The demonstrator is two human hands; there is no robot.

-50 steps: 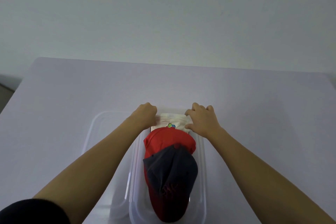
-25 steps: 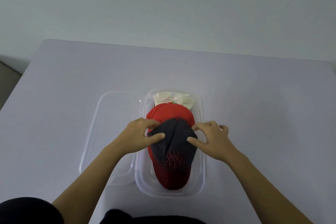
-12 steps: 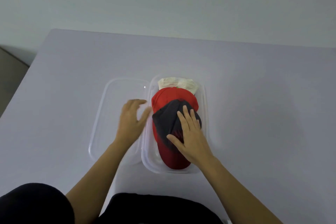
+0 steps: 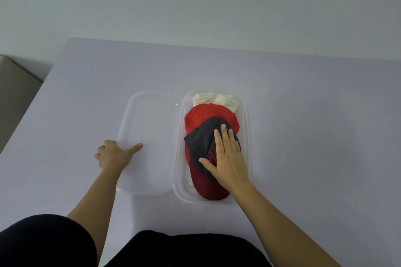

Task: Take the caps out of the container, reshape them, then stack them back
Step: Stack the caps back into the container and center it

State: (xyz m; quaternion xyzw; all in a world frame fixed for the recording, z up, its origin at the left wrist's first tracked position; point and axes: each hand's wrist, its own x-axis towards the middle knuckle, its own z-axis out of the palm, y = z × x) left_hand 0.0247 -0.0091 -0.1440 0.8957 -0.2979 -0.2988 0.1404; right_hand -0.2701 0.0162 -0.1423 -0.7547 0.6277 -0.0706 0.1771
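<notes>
A clear plastic container sits on the table and holds three stacked caps. The white cap lies at the far end, the red cap overlaps it, and the dark navy cap is on top. My right hand rests flat, fingers together, on the navy cap. The clear lid lies to the left of the container. My left hand grips the lid's left rim, thumb on top and fingers curled under the edge.
The pale lavender table spreads wide on all sides, with its left edge near a beige floor strip. A plain wall rises behind the far edge. My dark clothing fills the bottom of the view.
My left hand moved from beside the container out to the lid's left rim and closed on it. My right hand stayed flat on the navy cap. The view pulled back.
</notes>
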